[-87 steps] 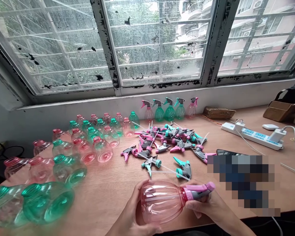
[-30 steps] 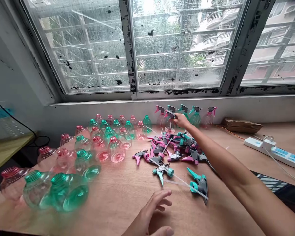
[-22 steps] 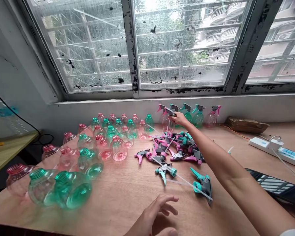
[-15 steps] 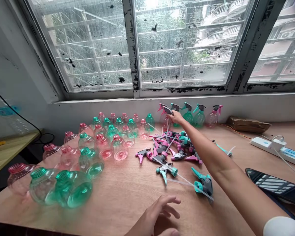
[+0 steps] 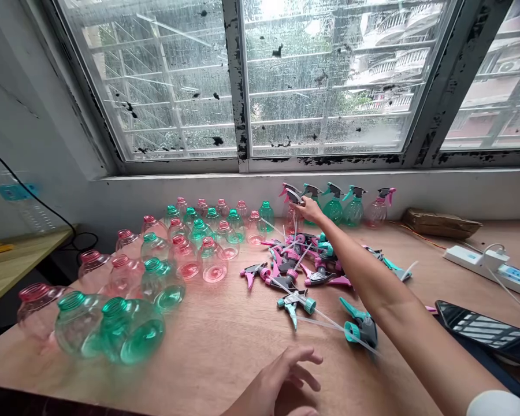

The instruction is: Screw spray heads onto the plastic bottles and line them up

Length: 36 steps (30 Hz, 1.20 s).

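Note:
My right hand (image 5: pixel 311 210) reaches to the back of the table, its fingers closed on the grey head of a pink spray bottle (image 5: pixel 293 218). That bottle stands upright at the left end of a row of fitted spray bottles, including a green one (image 5: pixel 333 209) and a pink one (image 5: pixel 377 212). Low in the foreground, my left hand (image 5: pixel 281 381) hovers over the table with loosely bent fingers apart and nothing in them. Nearest to it are a teal trigger sprayer (image 5: pixel 294 303) and a grey-and-teal one (image 5: pixel 361 328). A pile of pink and teal sprayer heads (image 5: pixel 292 266) lies between.
On the left stand several open pink and green bottles, such as a green bottle (image 5: pixel 134 332) and a pink bottle (image 5: pixel 212 263). Rightward are a brown package (image 5: pixel 442 223), a white power strip (image 5: pixel 481 263) and a black phone-like device (image 5: pixel 485 329). A window runs along the back.
The view has shifted slightly, moving everything a little rightward in the picture. My right hand stays on the pink spray bottle, and my left hand keeps its loose pose.

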Each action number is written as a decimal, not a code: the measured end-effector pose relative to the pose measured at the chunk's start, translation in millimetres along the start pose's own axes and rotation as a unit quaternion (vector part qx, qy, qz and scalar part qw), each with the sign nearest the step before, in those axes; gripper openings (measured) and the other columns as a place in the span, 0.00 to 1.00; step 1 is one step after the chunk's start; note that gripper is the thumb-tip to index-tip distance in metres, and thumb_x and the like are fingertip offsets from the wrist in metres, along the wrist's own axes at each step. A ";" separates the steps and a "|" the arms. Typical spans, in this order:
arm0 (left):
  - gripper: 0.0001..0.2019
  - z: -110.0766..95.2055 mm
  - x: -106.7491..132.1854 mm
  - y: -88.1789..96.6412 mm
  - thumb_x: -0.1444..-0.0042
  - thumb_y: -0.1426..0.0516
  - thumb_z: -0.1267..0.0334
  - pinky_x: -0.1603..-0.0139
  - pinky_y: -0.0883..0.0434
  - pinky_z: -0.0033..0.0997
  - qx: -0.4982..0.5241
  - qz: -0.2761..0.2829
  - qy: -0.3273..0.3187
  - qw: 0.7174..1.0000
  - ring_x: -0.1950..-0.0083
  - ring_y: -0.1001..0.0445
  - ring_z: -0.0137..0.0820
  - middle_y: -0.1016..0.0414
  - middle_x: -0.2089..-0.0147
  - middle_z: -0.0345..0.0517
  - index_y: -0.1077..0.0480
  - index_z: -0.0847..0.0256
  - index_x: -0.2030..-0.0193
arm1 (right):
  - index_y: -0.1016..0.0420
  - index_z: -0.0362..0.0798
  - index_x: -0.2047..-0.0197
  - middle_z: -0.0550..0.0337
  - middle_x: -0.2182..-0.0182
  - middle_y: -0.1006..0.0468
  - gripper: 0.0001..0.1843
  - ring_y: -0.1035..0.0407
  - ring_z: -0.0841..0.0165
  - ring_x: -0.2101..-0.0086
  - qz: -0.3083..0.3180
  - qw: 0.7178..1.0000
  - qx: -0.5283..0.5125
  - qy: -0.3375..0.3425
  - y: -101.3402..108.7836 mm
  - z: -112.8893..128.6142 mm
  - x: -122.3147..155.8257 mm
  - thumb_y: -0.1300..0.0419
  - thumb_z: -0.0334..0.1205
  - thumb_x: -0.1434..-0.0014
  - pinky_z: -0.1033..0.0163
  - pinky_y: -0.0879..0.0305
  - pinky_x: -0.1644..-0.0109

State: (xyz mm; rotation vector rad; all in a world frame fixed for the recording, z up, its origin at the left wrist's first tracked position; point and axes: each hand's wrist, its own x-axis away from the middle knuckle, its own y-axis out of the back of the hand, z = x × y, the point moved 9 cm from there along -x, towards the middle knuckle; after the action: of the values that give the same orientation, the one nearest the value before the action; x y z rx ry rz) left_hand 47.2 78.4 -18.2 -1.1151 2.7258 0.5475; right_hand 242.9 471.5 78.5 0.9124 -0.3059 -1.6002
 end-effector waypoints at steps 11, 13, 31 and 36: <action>0.33 14.2 0.2 -3.0 0.35 0.39 0.52 0.44 0.24 0.39 -0.014 0.010 -0.010 1.000 0.47 0.18 0.40 0.29 0.33 0.55 0.47 0.44 0.27 | 0.26 0.46 0.43 0.53 0.47 0.21 0.15 0.22 0.59 0.55 0.001 1.000 0.000 0.010 -12.2 2.4 -0.5 0.37 0.42 0.31 0.50 0.22 0.53; 0.33 18.7 0.3 -3.0 0.35 0.40 0.50 0.45 0.23 0.38 -0.018 0.006 -0.018 1.000 0.48 0.18 0.40 0.29 0.34 0.56 0.47 0.44 0.27 | 0.26 0.46 0.43 0.53 0.47 0.21 0.16 0.22 0.58 0.55 -0.001 1.000 0.004 0.006 -16.4 3.3 -0.9 0.37 0.43 0.31 0.50 0.22 0.53; 0.35 13.6 -0.6 -4.7 0.35 0.39 0.53 0.44 0.22 0.38 -0.036 0.024 -0.008 0.999 0.47 0.18 0.39 0.31 0.32 0.55 0.51 0.42 0.26 | 0.26 0.47 0.42 0.52 0.46 0.22 0.16 0.23 0.58 0.53 0.005 0.989 0.139 -0.048 -11.0 -9.5 8.4 0.38 0.43 0.30 0.48 0.23 0.51; 0.34 -6.9 0.0 -0.1 0.36 0.38 0.57 0.45 0.21 0.36 -0.089 -0.008 -0.015 0.996 0.47 0.18 0.38 0.29 0.33 0.53 0.49 0.43 0.27 | 0.25 0.46 0.44 0.53 0.50 0.20 0.15 0.21 0.61 0.59 0.115 0.971 0.202 -0.049 4.3 -5.1 19.1 0.38 0.44 0.30 0.53 0.21 0.56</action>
State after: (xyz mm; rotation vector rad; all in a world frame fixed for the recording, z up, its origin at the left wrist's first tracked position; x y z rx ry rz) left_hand 47.3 75.7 -11.8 -1.1564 2.6834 0.8104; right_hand 249.8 454.2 70.6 1.0631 -0.8005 -1.3925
